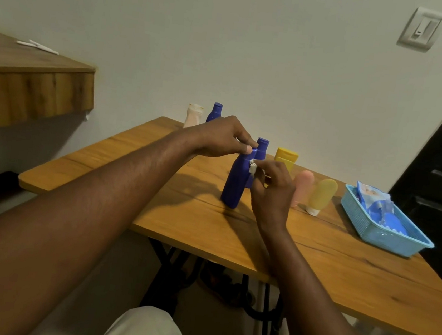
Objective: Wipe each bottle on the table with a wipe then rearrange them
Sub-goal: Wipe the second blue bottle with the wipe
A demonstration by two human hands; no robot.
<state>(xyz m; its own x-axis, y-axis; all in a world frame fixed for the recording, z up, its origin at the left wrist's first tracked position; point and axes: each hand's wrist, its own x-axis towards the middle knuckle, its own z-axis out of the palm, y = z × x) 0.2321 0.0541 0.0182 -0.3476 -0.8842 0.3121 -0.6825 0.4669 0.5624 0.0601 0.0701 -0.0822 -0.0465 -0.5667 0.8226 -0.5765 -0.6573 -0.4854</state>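
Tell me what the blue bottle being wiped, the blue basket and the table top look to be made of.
Front blue bottle: likely plastic, smooth and matte, one uniform colour with a moulded cap.
Basket: plastic, with a glossy rim and fine moulded mesh walls.
Table top: wood or wood-look laminate, satin finish; grain lines and dark knots show, but I cannot tell which.

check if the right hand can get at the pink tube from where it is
Likely yes: the pink tube stands just right of the right hand, nothing between them. But that hand pinches a wipe, and the yellow tube stands close beside the pink one.
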